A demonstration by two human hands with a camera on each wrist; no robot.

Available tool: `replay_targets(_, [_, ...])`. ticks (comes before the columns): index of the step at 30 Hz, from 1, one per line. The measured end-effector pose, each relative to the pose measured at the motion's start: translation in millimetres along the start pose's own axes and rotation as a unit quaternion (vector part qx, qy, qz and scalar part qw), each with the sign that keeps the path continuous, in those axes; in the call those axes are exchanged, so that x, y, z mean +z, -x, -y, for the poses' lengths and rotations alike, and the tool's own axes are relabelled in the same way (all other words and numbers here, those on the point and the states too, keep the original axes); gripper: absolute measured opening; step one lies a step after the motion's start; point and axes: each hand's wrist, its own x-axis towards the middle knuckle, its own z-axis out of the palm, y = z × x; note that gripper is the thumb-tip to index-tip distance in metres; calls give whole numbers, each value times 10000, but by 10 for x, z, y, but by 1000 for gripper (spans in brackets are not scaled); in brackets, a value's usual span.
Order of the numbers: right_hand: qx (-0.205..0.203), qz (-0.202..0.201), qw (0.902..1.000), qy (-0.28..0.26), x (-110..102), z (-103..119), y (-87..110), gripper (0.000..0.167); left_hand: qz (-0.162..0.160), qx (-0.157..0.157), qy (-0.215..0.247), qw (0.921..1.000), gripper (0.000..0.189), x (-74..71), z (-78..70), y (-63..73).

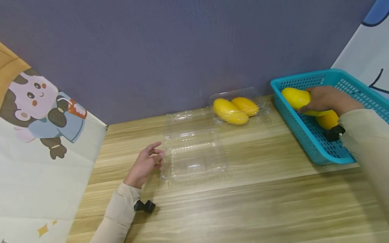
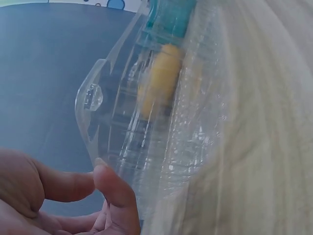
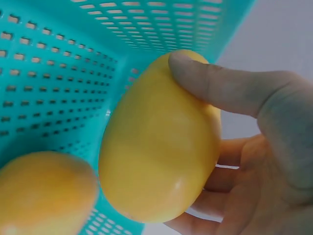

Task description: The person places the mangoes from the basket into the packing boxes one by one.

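My right hand [image 1: 328, 99] grips a yellow mango [image 3: 151, 147] inside the teal basket [image 1: 310, 145], thumb on one side and fingers round the other. Another mango [image 3: 44, 196] lies in the basket beside it. At the left edge of an opened clear plastic clamshell box [image 1: 194, 158], my left hand [image 1: 146, 165] pinches the thin rim between thumb and finger, as the left wrist view shows. The box lies flat with lid and base spread out, nothing inside. Behind it to the right, a second clear box [image 1: 234, 91] holds two mangoes [image 1: 229, 111].
The wooden table [image 1: 243, 209] ends at a dark blue-grey panel [image 1: 170, 60] at the back. A white sheet with a cartoon figure [image 1: 39, 101] hangs on the left. The basket's raised walls stand near the right side, by another printed sheet [image 1: 361, 44].
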Motion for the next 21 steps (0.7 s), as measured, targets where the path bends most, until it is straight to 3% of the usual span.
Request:
replay_targets(7, [2, -410, 9990, 149, -163, 91, 190, 92, 30, -79, 146, 9999, 43, 30, 17, 18])
replay_targets(14, [8, -529, 9980, 357, -269, 258, 364, 110, -88, -8, -16, 10000, 43, 48, 16, 28])
replay_targets(21, [-211, -742, 9964, 356, -259, 441, 485, 106, -251, 6, -90, 9996, 43, 70, 37, 21])
